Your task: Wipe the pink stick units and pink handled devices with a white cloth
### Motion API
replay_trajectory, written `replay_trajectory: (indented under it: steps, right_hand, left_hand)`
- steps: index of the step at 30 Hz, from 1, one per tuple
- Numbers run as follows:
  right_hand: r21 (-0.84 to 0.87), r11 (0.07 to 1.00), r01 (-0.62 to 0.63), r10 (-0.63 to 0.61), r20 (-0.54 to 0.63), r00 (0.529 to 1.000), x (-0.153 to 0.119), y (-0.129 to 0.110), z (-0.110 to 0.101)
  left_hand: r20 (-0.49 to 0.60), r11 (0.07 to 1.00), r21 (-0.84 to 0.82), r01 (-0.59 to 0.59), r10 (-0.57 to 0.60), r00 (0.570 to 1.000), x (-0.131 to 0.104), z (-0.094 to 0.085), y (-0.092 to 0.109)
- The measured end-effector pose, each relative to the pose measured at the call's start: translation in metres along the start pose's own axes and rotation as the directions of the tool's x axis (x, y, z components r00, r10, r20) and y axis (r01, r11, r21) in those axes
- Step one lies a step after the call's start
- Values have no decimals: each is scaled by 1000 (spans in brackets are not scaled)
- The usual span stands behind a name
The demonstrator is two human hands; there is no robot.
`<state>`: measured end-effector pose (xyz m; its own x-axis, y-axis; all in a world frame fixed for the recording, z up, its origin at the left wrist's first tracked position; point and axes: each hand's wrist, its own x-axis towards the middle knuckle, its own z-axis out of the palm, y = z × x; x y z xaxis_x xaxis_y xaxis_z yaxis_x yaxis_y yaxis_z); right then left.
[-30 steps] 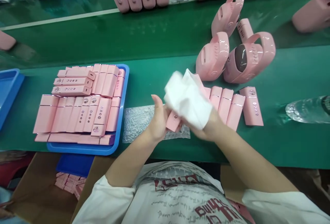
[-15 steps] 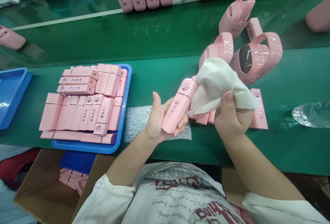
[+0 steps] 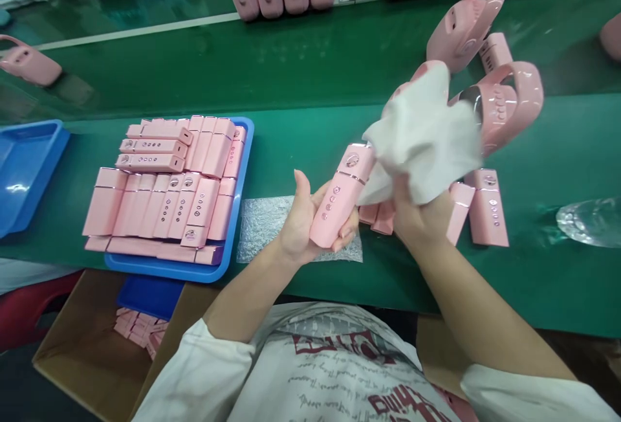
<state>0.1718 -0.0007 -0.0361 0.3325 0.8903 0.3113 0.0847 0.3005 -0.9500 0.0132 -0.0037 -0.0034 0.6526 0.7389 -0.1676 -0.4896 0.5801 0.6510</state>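
A pink rectangular device (image 3: 341,197) with a round silvery emblem and a row of small buttons lies tilted in my left hand (image 3: 303,224), its fingers wrapped round the lower part and the thumb raised. My right hand (image 3: 421,218) grips a white cloth (image 3: 422,134), slightly blurred, whose edge reaches the device's top end. Beneath my left hand is a sheet of bubble wrap (image 3: 264,221). Right of my right hand, another pink device (image 3: 489,208) rests on the green table, and several more lie partly hidden behind my hands.
A blue tray (image 3: 206,273) at the left is stacked with pink devices; another blue tray (image 3: 29,176) stands further left. Pink handled housings (image 3: 509,108) are at the back right. A clear plastic object (image 3: 592,221) lies far right. A cardboard box (image 3: 72,357) is below.
My right hand has moved left with the cloth, which has shifted and crumpled. Another pink device shows beside the one at right. The whole view has shifted slightly.
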Motion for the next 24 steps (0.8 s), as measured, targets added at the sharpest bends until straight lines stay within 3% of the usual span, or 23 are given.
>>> replay_trajectory:
  steps: [3, 6, 10, 16, 21, 24]
  right_hand:
    - [154, 987, -47, 71, -149, 986, 13, -3, -3]
    - [256, 962, -90, 142, -192, 971, 18, -4, -3]
    - [252, 967, -23, 86, -241, 967, 14, -8, -3]
    - [107, 988, 113, -109, -49, 993, -6, -13, -4]
    - [-106, 933, 344, -326, 155, 932, -10, -2, -11]
    - [-115, 948, 296, -256, 275, 927, -15, 5, -8]
  left_hand:
    - [35, 999, 32, -11, 10, 999, -3, 2, 1]
    - [-2, 999, 0, -45, 45, 999, -4, 2, 1]
    - [10, 999, -32, -42, 42, 999, -4, 2, 0]
    - [24, 999, -11, 45, -44, 999, -3, 4, -1]
    - [33, 998, 18, 68, -69, 997, -3, 5, -1]
    - [13, 998, 14, 68, -68, 998, -2, 6, -1]
